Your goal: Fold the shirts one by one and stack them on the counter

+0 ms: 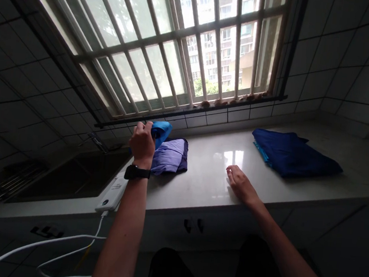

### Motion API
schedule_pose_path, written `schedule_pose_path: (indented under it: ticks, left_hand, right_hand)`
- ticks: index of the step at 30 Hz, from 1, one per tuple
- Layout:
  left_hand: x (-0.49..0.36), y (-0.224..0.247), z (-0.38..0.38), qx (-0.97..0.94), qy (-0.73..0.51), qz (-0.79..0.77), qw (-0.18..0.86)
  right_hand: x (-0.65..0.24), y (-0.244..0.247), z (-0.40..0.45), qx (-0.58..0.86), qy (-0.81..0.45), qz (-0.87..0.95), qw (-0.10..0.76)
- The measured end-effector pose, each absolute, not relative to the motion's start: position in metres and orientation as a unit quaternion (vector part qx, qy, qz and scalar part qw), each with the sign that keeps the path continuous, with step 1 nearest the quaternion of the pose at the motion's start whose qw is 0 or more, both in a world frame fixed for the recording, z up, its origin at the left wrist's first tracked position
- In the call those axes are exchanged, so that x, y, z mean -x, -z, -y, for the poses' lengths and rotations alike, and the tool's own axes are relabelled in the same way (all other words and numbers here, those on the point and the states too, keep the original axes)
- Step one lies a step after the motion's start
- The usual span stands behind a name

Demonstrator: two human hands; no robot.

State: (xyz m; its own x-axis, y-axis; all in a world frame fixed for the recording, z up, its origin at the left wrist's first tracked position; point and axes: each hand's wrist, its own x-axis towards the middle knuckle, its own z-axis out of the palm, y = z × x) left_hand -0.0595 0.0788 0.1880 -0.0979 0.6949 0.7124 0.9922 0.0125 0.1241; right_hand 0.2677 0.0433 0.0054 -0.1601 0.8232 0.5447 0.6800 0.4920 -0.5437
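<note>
Left grip (142, 142) closed on blue cloth (161, 132), just beside folded lilac garment (170, 156); right grip (241, 184) open, resting on surface (205, 175), near folded navy garment (295, 154)

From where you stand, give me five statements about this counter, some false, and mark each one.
The left hand grips a bright blue cloth. True.
The right hand holds nothing, its fingertips on the white counter. True.
The folded lavender garment lies in the sink. False: it lies on the counter, beside the sink.
A black watch is on the right wrist. False: it is on the left wrist.
A folded dark blue garment lies right of the lavender one. True.
</note>
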Motion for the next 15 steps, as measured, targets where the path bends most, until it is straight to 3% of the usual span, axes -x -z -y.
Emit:
schedule_pose_path:
  ticks: [5,8,15]
  left_hand:
    - [0.066,-0.102,-0.092,0.699,0.119,0.699,0.090]
    - [0.074,-0.082,-0.094,0.700,0.128,0.700,0.057]
    - [0.048,-0.095,-0.097,0.791,0.233,0.562,0.065]
  right_hand:
    - [-0.268,-0.002,-0.046,0.496,-0.078,0.758,0.416]
    - [-0.268,0.000,-0.047,0.494,-0.074,0.763,0.410]
    - [-0.266,-0.002,-0.047,0.526,-0.085,0.749,0.394]
